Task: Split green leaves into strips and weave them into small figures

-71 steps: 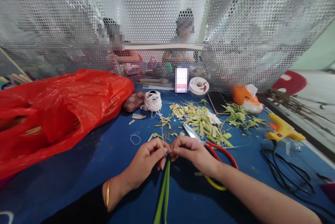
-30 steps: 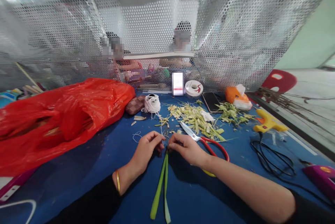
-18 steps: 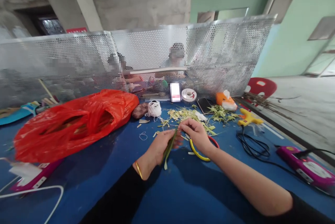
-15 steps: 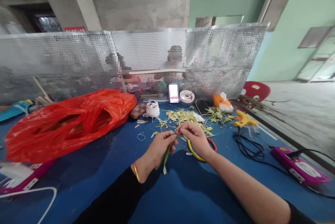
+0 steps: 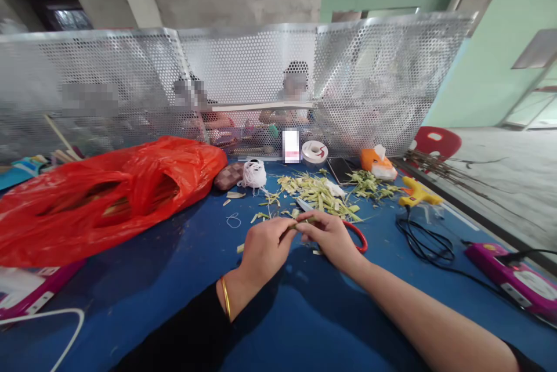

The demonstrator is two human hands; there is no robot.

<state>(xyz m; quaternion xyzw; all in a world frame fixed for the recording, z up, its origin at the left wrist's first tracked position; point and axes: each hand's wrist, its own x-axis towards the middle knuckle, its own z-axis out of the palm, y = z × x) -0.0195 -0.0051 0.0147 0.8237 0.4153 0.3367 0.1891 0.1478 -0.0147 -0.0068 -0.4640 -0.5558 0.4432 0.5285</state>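
Observation:
My left hand (image 5: pixel 266 251), with a gold bangle at the wrist, is closed on a bundle of green plant strips (image 5: pixel 301 223). My right hand (image 5: pixel 329 238) pinches the same bundle from the other side, so the fingertips of both hands nearly meet. Most of the bundle is hidden by my fingers. Under and behind my right hand lie scissors, with a red handle loop (image 5: pixel 360 237) showing at the right and part of a blade at the left. Just beyond the hands is a loose heap of pale green leaf scraps (image 5: pixel 319 192).
A red plastic bag (image 5: pixel 130 186) fills the left side. Beyond my hands are a ball of white string (image 5: pixel 253 174), a ribbon roll (image 5: pixel 314 152) and a tissue pack (image 5: pixel 378 164). At right lie a yellow glue gun (image 5: pixel 420 193) and purple power strip (image 5: pixel 513 276). A perforated metal screen (image 5: pixel 248 58) crosses behind.
My left hand has turned over, its back now facing up, and the strips that hung below it no longer show. My right hand stays close, still pinching. The view has tilted slightly down.

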